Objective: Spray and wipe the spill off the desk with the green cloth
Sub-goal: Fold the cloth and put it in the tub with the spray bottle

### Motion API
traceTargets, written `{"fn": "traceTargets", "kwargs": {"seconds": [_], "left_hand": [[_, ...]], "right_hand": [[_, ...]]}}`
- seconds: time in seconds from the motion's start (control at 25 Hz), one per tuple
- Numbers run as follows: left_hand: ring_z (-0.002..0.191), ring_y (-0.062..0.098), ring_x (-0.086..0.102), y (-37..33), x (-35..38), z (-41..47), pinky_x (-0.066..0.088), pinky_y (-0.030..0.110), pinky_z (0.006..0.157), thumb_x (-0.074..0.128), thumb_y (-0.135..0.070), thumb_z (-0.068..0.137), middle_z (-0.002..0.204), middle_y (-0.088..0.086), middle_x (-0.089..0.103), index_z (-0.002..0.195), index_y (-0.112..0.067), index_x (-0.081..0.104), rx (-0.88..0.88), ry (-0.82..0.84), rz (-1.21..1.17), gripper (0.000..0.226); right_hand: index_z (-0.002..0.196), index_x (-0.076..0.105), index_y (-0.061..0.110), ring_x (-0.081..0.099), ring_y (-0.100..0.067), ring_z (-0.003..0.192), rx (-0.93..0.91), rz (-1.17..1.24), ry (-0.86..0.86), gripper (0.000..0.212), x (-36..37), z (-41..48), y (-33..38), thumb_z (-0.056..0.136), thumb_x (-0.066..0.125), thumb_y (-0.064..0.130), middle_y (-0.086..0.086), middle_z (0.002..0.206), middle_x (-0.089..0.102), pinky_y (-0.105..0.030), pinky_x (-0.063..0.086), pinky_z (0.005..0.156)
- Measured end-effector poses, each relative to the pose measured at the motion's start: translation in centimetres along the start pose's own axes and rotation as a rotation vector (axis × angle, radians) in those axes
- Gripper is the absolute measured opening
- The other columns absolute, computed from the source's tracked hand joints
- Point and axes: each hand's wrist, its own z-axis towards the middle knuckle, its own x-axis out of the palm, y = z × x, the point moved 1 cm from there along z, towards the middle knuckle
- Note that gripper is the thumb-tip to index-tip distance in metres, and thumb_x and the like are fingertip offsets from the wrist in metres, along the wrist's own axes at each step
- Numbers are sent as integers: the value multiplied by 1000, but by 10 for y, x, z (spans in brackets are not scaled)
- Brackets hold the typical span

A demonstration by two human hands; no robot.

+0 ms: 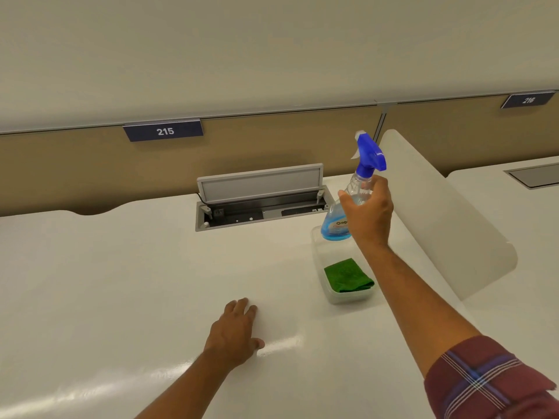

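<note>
— What are the hands doing?

— The right hand (367,213) is wrapped around the body of the spray bottle (351,204), fingers curled on the clear plastic just below the blue trigger head (369,154). The bottle is tilted, its base at the far end of the clear tray (348,297); whether it touches the tray or is just above it, I cannot tell. The left hand (234,332) lies flat on the table (121,297), palm down, fingers loosely spread, gripping nothing.

— And the green cloth?

— The green cloth (348,276) sits folded in the near end of that tray, just left of the right forearm, untouched.

— What else is around?

— Beyond the tray, a cable box (260,207) is set into the table with its grey lid (261,182) propped open. A blue plate on the back panel reads 215 (165,131). A white divider (438,207) rises to the right. No spill shows on the glossy surface.
</note>
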Motion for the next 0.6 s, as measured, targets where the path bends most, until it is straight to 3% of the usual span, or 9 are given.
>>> {"fn": "traceTargets", "kwargs": {"seconds": [0.24,0.4,0.6], "left_hand": [[157,22,13,-1,-1,1,50,42,105,68,-58,89,170,-4,17,158,-25,31,-4,1,11,85],[157,21,13,-2,-1,0,50,42,105,68,-58,89,170,-4,17,158,-25,31,-8,1,15,85],[157,21,13,-2,-3,0,51,41,104,68,-57,89,169,-4,17,158,-25,31,-17,13,21,84]], "right_hand": [[132,50,14,58,-18,107,106,-86,115,53,17,-6,-43,90,82,23,-9,127,63,-36,57,91],[135,49,14,56,-17,111,153,-97,180,56,30,-9,-60,91,81,24,-10,132,62,-28,50,89],[136,49,14,58,-20,114,173,-122,207,57,37,-9,-68,91,82,27,-10,135,63,-31,52,92]]}}
